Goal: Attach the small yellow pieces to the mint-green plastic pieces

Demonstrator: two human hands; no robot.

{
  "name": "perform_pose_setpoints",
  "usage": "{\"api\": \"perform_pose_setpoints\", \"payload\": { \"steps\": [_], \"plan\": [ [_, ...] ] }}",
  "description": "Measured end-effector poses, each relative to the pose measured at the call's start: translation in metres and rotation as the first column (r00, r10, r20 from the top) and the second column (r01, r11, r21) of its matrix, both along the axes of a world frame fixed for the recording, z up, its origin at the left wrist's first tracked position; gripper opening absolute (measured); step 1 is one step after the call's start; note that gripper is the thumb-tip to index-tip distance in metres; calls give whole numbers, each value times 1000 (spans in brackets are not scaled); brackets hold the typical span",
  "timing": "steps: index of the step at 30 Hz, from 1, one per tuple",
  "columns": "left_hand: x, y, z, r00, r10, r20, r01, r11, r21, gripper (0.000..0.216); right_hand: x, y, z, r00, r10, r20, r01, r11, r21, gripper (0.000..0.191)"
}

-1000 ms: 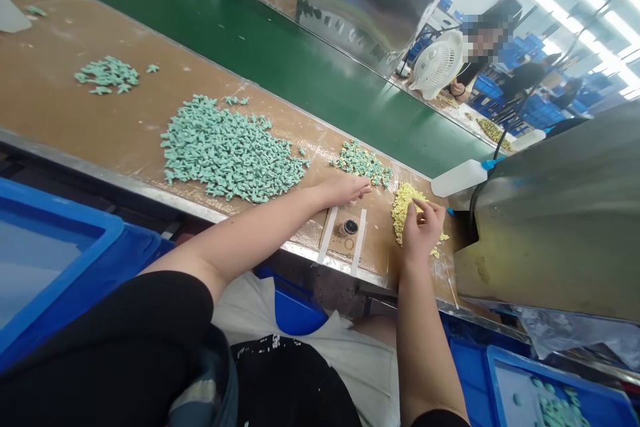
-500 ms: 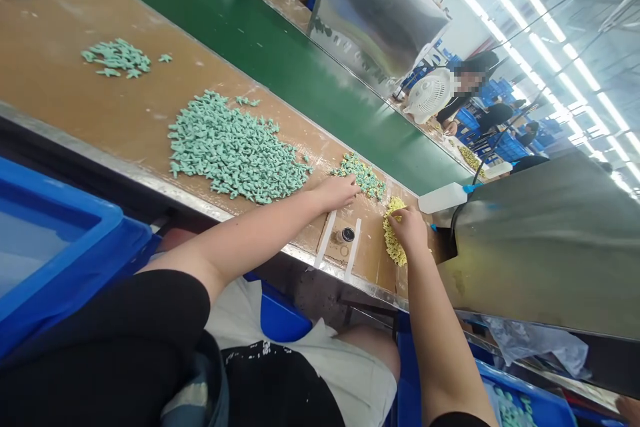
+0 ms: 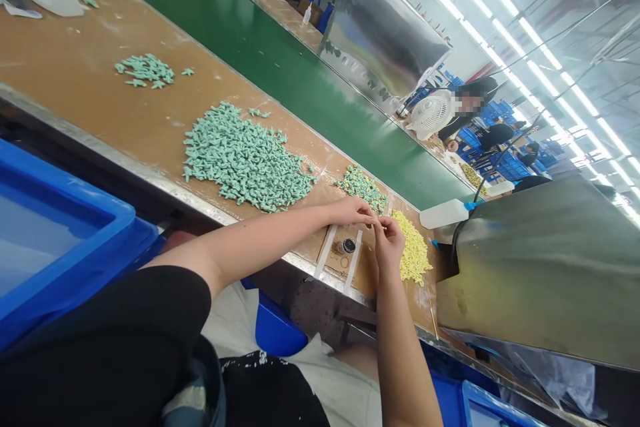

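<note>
My left hand (image 3: 351, 211) and my right hand (image 3: 390, 238) meet fingertip to fingertip above the brown tabletop. Both are closed in a pinch; whatever lies between the fingers is too small to make out. Just right of my right hand spreads a heap of small yellow pieces (image 3: 414, 252). Behind my left hand is a smaller pile of mixed green and yellow pieces (image 3: 361, 188). Farther left lies a large heap of small green pieces (image 3: 245, 161). Below my hands, a little dark-topped jar (image 3: 346, 246) stands between two white tape strips.
A green conveyor belt (image 3: 260, 73) runs behind the table. At right are a white bottle (image 3: 443, 214) with a blue cap and a metal housing (image 3: 540, 273). Another small green pile (image 3: 145, 71) lies far left. Blue bins (image 3: 60, 227) stand lower left. A person sits beyond a fan (image 3: 430, 113).
My right hand has left the yellow heap and moved left. My left hand has come away from the mixed pile, to the right, and the two now meet. The view has shifted slightly.
</note>
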State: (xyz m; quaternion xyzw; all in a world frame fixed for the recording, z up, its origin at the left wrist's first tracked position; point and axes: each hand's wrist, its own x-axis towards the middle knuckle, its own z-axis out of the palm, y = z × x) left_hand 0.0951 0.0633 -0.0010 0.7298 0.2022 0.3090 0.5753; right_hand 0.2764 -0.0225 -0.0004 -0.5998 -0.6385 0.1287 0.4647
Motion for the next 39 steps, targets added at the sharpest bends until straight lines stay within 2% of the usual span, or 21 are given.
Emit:
{"api": "perform_pose_setpoints", "payload": {
  "steps": [4,7,10,13,17,23,27,30,35,39],
  "plan": [
    [-3,1,-1,999,-35,25,38,985,-170,39,-9,0,-10,999,-6,-37,10,993,119,38],
    [-5,0,0,997,-45,70,63,959,-278,42,-7,-1,-12,999,20,-30,-16,990,143,34],
    [-5,-1,-2,997,-39,71,58,953,-298,42,-7,-2,-12,999,49,-22,-45,988,147,27],
    [-4,-2,-4,996,-50,70,70,942,-327,42,-6,-2,-13,1000,18,-16,-15,989,144,26],
    [-5,-5,0,995,-77,68,98,898,-428,41,-5,-1,-16,1000,-9,7,8,988,152,26],
    [-8,-6,8,985,-145,88,170,801,-574,39,-6,-3,-14,999,-6,41,-3,975,224,24],
    [-9,-3,4,973,-208,99,226,782,-581,44,-6,-5,-14,996,11,84,-36,951,306,20],
    [-8,-2,1,974,-208,93,223,784,-579,44,-7,-6,-15,992,13,124,-58,930,363,16],
    [-4,-7,0,988,-134,77,155,828,-538,48,-9,-7,-15,988,-25,153,-45,899,435,13],
    [-5,-10,2,989,-141,54,148,851,-503,50,-10,-9,-15,985,-61,159,-12,904,427,14]
  ]
}}
